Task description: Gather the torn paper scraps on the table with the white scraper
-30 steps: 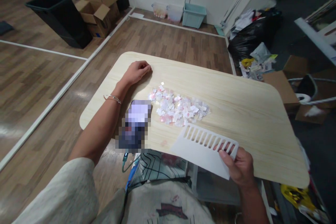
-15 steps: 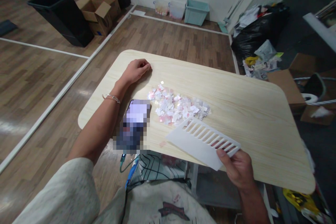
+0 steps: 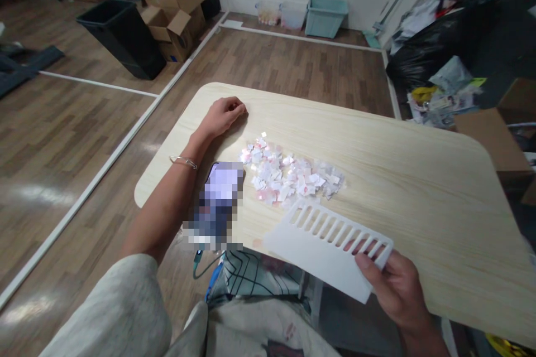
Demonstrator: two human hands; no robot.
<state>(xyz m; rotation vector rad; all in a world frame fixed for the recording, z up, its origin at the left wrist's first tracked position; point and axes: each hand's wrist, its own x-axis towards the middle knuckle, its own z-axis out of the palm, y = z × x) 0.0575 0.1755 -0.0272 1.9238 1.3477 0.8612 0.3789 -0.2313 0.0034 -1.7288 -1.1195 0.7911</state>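
Observation:
My right hand (image 3: 396, 287) grips a white slotted plastic sheet (image 3: 322, 251) by its right end, thumb on top. The sheet has a row of long slots along its far side and hangs over the near table edge. Just beyond it lies a loose pile of small white and pinkish square pieces (image 3: 293, 175), some of them shiny. My left hand (image 3: 228, 114) rests near the table's far left corner, fingers curled in; whether anything is inside them is hidden. Beside my left forearm lies a phone (image 3: 221, 181), partly blurred, with a cable at its lower end.
The pale wooden table (image 3: 402, 178) has rounded corners. On the floor stand a black bin (image 3: 123, 39), cardboard boxes (image 3: 173, 17) and a teal tub (image 3: 325, 17). A black bag (image 3: 435, 44) and an open carton (image 3: 492, 136) are at the right.
The camera view has shifted slightly. My right hand has drawn the slotted sheet a little toward my body, away from the pile. My left hand stays at its place on the table.

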